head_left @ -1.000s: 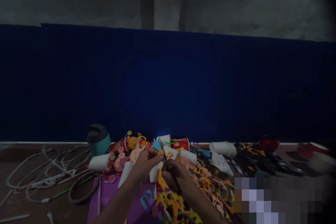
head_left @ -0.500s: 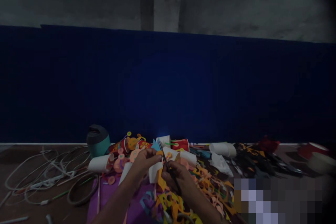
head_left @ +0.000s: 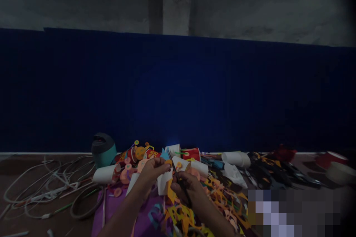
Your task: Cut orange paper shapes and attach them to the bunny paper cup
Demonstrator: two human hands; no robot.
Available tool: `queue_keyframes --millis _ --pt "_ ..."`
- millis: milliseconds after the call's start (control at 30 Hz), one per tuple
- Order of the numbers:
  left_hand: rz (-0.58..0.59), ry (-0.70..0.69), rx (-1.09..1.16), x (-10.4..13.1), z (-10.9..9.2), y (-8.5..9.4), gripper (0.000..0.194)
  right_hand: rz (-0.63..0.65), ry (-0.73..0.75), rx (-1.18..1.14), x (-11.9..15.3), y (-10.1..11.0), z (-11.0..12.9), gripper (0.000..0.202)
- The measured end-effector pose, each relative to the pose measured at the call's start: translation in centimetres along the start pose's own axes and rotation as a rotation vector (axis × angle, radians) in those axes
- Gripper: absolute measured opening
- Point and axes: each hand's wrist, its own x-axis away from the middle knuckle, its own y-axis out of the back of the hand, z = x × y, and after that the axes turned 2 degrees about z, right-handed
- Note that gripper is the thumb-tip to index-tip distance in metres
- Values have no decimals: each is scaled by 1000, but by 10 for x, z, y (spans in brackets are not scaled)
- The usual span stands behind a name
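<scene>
My left hand [head_left: 154, 170] pinches a small orange paper piece [head_left: 168, 162] between thumb and fingers. Close beside it, my right hand [head_left: 187, 187] is closed round dark-handled scissors [head_left: 175, 170], whose blades point up and away, next to the orange piece. Whether the blades touch the paper I cannot tell. An orange-yellow paper strip [head_left: 170, 192] hangs below the hands. Just beyond them lie a blue paper shape [head_left: 165, 154], a white paper cup [head_left: 172, 149] and a red cup [head_left: 191, 154]. Purple sheet [head_left: 119, 207] spreads under my left forearm.
Cut paper scraps [head_left: 222, 198] are heaped at the right. White cables [head_left: 41, 185] and a tape ring [head_left: 86, 202] lie left, below a teal container [head_left: 104, 149]. A white cup [head_left: 105, 174] lies on its side. A blue partition [head_left: 178, 89] stands behind the table.
Almost nothing differs. Both hands keep their places with the scissors and the orange paper piece; the view has shifted very slightly.
</scene>
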Motion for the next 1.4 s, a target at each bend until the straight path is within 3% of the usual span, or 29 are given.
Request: queue_keyframes --millis 567,833,1400 --pt "-19 -20 37 2 -1 -2 16 -43 -13 71 0 -3 2 34" --pt "29 -1 -8 2 -1 2 17 -16 -2 76 1 -4 5 33" --pt "12 14 -34 2 -5 2 20 -115 -33 73 -2 -2 2 36"
